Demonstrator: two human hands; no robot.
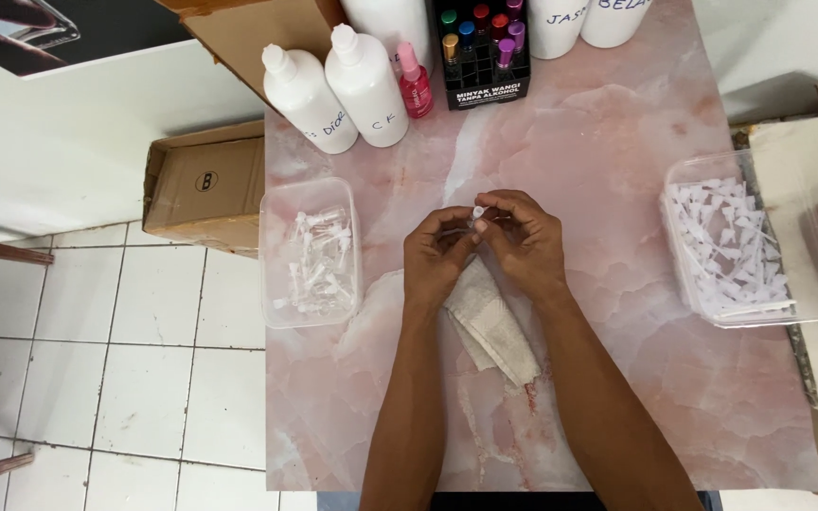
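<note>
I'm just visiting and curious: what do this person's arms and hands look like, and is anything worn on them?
Both arms are bare from the bottom edge of the picture up to the fingers: no sleeves show. The left hand and the right hand wear no gloves, and no ring, watch or bracelet can be seen. The forearms are slim and the fingers long. A strip of blue clothing shows at the bottom edge.

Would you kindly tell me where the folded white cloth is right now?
In the head view, the folded white cloth lies near the middle of the pink marble table, under and between the left hand and right hand.
</note>
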